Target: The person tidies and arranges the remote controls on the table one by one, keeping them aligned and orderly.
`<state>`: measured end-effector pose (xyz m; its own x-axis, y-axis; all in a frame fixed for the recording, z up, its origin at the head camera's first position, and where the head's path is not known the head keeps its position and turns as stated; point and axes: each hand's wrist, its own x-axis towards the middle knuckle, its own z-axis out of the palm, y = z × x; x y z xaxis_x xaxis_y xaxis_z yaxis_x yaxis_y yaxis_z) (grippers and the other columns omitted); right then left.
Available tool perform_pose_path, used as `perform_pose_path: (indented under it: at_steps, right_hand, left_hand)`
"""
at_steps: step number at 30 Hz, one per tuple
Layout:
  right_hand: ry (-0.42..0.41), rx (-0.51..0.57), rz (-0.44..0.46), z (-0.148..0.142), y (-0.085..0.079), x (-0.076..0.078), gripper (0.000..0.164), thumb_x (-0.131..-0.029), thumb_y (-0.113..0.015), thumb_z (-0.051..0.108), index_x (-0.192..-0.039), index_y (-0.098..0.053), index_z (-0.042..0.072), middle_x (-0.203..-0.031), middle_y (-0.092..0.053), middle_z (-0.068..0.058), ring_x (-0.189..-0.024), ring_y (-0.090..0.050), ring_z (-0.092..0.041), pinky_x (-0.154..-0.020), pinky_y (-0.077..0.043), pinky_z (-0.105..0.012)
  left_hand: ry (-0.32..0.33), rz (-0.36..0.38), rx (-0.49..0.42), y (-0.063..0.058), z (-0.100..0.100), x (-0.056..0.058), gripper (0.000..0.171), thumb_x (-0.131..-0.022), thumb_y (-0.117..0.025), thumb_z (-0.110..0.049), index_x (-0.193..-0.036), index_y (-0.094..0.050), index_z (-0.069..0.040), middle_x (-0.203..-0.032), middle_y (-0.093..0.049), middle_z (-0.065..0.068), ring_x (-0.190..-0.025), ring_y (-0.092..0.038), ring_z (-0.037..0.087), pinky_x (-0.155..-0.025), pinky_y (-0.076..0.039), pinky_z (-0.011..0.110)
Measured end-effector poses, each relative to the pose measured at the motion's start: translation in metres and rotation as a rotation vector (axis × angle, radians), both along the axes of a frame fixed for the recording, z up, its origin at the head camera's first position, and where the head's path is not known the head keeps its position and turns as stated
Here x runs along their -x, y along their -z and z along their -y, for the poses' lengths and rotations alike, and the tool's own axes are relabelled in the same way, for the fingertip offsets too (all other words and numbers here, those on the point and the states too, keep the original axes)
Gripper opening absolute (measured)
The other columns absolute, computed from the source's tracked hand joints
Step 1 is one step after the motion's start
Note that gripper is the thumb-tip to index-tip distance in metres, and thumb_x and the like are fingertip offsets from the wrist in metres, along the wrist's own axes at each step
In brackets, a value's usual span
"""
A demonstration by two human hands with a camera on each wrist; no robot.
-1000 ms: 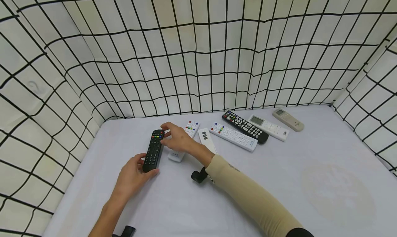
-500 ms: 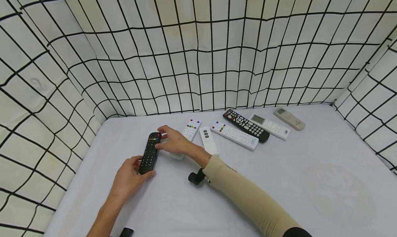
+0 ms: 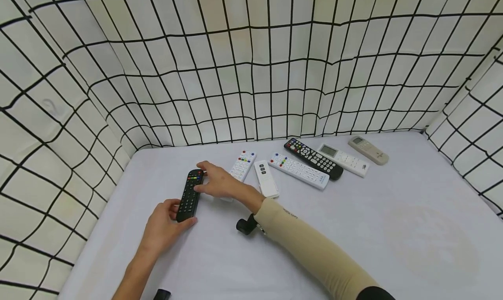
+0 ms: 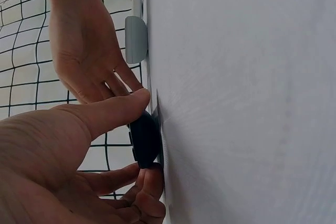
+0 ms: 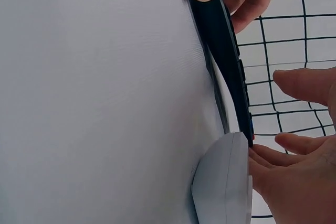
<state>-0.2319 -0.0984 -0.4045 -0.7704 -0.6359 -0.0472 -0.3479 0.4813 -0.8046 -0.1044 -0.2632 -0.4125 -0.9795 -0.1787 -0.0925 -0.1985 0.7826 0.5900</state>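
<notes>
A black remote control (image 3: 189,195) with coloured buttons near its far end lies between the two hands at the left of the table. My left hand (image 3: 162,227) pinches its near end, thumb on one side and fingers on the other. At the far end, the fingers of my right hand (image 3: 221,181) touch the remote's edge, while in the right wrist view its thumb (image 5: 302,83) stands apart. That view also shows a gap under the remote's far part. Partly hidden behind the right hand is a white remote with coloured buttons (image 3: 243,163).
Rightward lie a small white remote (image 3: 266,180), a long white remote (image 3: 300,172), a black remote (image 3: 314,159), a white remote with a screen (image 3: 345,160) and a beige one (image 3: 368,150). Black netting over white cloth (image 3: 271,84) walls the table (image 3: 334,221).
Both hands and the black remote have shifted slightly left and toward the person, mostly in the first half second. Little has moved since. The other remotes stay in place.
</notes>
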Motion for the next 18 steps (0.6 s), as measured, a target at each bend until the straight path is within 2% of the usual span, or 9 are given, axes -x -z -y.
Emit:
perform_pose_path:
  at_steps: [8,18]
  right_hand:
    - [-0.007,-0.060,-0.002,0.0038,-0.0003,-0.0005,0.073,-0.099,-0.070,0.028,-0.162,-0.035,0.013,-0.160,-0.051,-0.009,-0.148,-0.050,-0.020,-0.120,-0.043,-0.031]
    - [-0.015,-0.095,-0.032,0.0091,0.0009,0.0014,0.073,-0.100,-0.070,0.029,-0.161,-0.034,0.009,-0.162,-0.049,-0.011,-0.151,-0.047,-0.020,-0.124,-0.038,-0.029]
  left_hand:
    - [-0.006,0.007,-0.010,0.0004,0.0022,0.0022,0.074,-0.084,-0.086,-0.026,-0.137,-0.052,0.012,-0.115,-0.064,0.027,-0.097,-0.064,0.029,-0.078,-0.047,0.032]
    - [-0.012,0.041,-0.026,-0.0008,0.0017,0.0024,0.076,-0.086,-0.084,-0.030,-0.141,-0.048,0.010,-0.117,-0.064,0.026,-0.098,-0.064,0.028,-0.076,-0.045,0.030]
